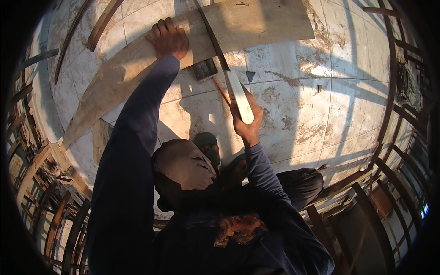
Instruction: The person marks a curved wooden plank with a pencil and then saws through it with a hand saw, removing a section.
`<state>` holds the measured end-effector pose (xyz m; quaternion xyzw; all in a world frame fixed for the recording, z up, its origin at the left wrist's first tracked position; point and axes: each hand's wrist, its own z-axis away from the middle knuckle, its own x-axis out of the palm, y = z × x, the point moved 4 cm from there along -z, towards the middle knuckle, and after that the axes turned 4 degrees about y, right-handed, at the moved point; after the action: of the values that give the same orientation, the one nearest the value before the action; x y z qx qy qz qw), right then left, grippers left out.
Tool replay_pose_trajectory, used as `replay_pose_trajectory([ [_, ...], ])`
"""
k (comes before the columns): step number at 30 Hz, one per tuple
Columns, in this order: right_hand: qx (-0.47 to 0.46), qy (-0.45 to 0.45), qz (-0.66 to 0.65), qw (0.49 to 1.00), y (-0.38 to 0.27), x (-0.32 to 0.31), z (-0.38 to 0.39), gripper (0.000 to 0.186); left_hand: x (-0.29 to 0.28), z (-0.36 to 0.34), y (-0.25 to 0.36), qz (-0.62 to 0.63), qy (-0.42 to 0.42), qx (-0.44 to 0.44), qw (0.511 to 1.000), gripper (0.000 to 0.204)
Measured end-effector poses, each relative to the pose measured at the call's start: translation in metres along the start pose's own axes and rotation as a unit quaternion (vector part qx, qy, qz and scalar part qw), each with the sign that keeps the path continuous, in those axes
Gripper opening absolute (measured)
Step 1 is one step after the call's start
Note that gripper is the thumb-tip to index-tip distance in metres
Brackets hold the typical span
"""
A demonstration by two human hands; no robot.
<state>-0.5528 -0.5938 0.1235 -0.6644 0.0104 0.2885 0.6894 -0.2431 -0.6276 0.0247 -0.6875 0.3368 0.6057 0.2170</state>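
A long, thin plywood board (275, 20) lies across the upper middle of the head view. My left hand (169, 42) rests on it, fingers apart and laid over the surface. My right hand (248, 117) grips the white handle of a handsaw (239, 97), whose dark blade runs up across the board to the right of my left hand. Under or beside the board's near edge is a dark block (204, 70), with a thin orange stick (221, 89) beside the saw. A small dark triangular piece (250, 75) lies right of the saw.
The tiled floor (339, 105) is dusty, with sunlight and shadows. My sandalled foot (207, 145) is below the board. Curved-looking wooden bars (392, 91) line the right rim, with more bars and scrap wood (39, 169) at the left. Another board piece (101, 137) lies partly hidden by my left arm.
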Motion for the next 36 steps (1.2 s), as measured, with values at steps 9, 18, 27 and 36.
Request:
replay_pose_trajectory([
  [9,0.036,-0.073,0.003,0.997,-0.031,-0.068,0.113,0.056,-0.006,0.011,-0.031,-0.029,0.003,-0.020,0.999,0.050],
  [18,-0.005,-0.036,-0.003,0.999,-0.004,0.005,0.029,0.055,-0.002,0.012,-0.019,-0.006,-0.019,-0.025,0.999,0.050],
  [27,-0.060,-0.018,-0.021,0.998,0.013,0.050,-0.074,0.039,-0.006,0.007,0.025,0.026,-0.032,-0.020,0.999,0.053],
  [36,0.039,0.049,0.095,0.993,-0.028,-0.111,0.050,0.047,-0.002,0.010,-0.017,-0.004,-0.040,-0.054,0.998,0.056],
])
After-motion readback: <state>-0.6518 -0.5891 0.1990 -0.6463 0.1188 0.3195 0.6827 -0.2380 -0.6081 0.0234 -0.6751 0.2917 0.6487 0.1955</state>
